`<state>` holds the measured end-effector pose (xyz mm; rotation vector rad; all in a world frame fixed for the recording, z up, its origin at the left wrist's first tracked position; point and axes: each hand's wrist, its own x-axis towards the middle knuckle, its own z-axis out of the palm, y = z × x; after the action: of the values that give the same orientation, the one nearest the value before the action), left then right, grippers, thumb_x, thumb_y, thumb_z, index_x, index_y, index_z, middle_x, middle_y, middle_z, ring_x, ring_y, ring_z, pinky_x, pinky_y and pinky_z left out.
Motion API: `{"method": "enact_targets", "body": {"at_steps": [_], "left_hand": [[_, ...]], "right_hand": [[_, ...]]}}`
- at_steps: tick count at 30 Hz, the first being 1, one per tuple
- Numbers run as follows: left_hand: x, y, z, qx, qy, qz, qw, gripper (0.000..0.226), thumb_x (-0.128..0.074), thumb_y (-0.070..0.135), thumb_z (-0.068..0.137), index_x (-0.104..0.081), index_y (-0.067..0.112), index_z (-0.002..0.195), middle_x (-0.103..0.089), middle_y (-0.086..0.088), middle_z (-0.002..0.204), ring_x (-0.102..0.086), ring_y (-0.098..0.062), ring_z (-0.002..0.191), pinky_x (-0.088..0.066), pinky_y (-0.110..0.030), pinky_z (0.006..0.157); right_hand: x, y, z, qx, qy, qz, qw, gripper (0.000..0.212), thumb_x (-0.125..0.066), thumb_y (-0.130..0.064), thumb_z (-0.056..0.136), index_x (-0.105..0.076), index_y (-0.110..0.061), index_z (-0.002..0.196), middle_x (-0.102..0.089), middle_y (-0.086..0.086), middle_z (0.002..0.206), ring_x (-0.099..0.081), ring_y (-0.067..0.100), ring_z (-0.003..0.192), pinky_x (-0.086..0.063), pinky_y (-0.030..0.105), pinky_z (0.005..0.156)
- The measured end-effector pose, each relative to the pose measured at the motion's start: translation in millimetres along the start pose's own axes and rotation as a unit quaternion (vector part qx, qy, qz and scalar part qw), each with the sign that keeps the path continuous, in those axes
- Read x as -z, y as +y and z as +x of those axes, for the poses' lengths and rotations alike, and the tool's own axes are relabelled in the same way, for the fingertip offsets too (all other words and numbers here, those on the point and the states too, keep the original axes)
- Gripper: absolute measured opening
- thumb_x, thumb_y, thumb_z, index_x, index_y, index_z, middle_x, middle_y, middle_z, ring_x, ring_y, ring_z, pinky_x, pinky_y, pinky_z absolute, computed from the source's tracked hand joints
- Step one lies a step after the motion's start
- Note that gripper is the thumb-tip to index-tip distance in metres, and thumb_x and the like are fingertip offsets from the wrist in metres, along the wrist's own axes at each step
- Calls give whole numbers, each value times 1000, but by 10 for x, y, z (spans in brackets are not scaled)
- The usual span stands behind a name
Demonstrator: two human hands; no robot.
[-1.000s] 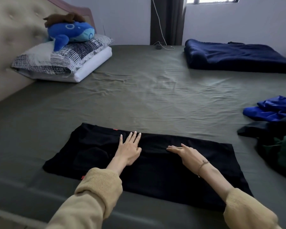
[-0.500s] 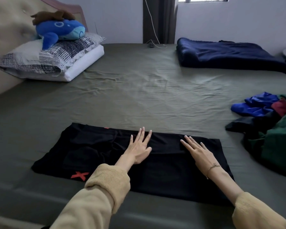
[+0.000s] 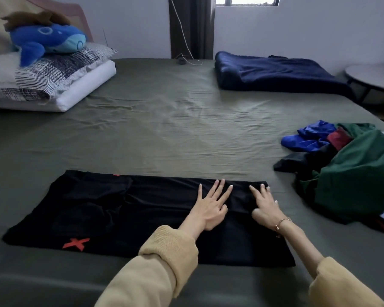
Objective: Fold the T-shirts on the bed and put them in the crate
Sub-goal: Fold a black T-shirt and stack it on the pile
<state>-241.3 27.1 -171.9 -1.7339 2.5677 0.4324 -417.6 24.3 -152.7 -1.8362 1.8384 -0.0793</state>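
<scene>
both hands flat, fingers spread: left hand (image 3: 210,207), right hand (image 3: 265,206) on black t-shirt (image 3: 120,209) near bed (image 3: 186,134) front edge; smooth outward before next fold

We've got a black T-shirt (image 3: 124,213) w/ a red X near its front-left corner, folded into a long flat rectangle near the front edge of the bed (image 3: 164,129). Unfolded shirts (image 3: 350,171), blue, red, black & green, lie heaped at the bed's right side.

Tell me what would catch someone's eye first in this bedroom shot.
Two hands, left hand and right hand, lie flat on a black T-shirt spread along the near edge of the bed. A blue whale plush sits on pillows far left; a pile of colourful clothes lies right.
</scene>
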Motion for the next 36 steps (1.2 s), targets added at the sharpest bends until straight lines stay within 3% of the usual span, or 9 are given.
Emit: {"method": "enact_targets", "body": {"at_steps": [2,6,10,14,19,26,29,32,36], "left_hand": [[-9,46,7,-12,1,0,1000,56,-20,25,102,9,29,150,19,3,157,20,-13,144,16,-51,112],[-3,-35,-50,-6,8,-11,1000,52,-18,32,104,5,29,150,16,2,158,17,-11,144,13,-47,115],[52,-264,-172,29,34,6,999,51,-21,32,104,-5,26,152,7,-1,160,8,-11,146,5,-44,117],[139,-495,-313,49,92,53,993,50,-29,29,102,-20,23,150,-13,0,158,-11,-14,145,-10,-38,118],[245,-850,-576,69,144,62,985,45,-36,24,99,-34,22,144,-28,3,151,-24,-12,138,-22,-31,113],[512,-1571,-1092,179,230,-20,956,31,-42,14,92,-55,18,120,-55,4,116,-48,-14,113,-36,-30,94],[590,-1931,-1375,251,258,-112,926,25,-44,13,92,-60,18,109,-60,7,105,-55,-14,103,-42,-29,86],[647,-2283,-1601,316,268,-266,871,23,-43,10,93,-63,18,100,-63,6,87,-60,-15,80,-44,-22,67],[720,-2657,-1802,325,234,-498,769,29,-34,13,100,-62,12,93,-62,-1,71,-53,-1,41,-38,-15,48]], "right_hand": [[-50,-21,-13,-49,113,104,987,61,-43,-15,92,-18,-9,148,-14,19,154,-8,30,143,-15,41,115],[-67,-142,-86,-183,215,50,958,57,-47,-36,93,-32,-2,136,-41,17,136,-36,32,127,-38,41,96],[-22,-196,-54,-224,168,52,959,50,-51,-38,91,-45,2,120,-58,19,121,-55,33,115,-43,36,89],[45,-206,-24,-188,94,207,956,47,-52,-32,92,-55,7,118,-58,24,120,-54,35,113,-42,34,89],[34,-530,-93,-172,-77,491,850,18,-58,-25,88,-63,-9,81,-66,5,55,-61,16,44,-49,20,45],[-176,-1626,-57,-95,-173,558,806,13,-59,-18,87,-62,-12,77,-66,1,55,-61,12,43,-46,20,46],[-375,-2199,-17,-64,-187,556,807,16,-58,-10,88,-58,-12,73,-63,1,53,-60,11,43,-45,18,40],[-636,-2774,35,-49,-196,549,811,3,-60,-7,86,-58,-7,88,-61,7,74,-60,17,62,-50,26,51],[-1027,-3455,108,-33,-206,523,827,26,-62,-5,84,-52,-7,109,-58,8,87,-57,16,71,-47,19,40]]}}
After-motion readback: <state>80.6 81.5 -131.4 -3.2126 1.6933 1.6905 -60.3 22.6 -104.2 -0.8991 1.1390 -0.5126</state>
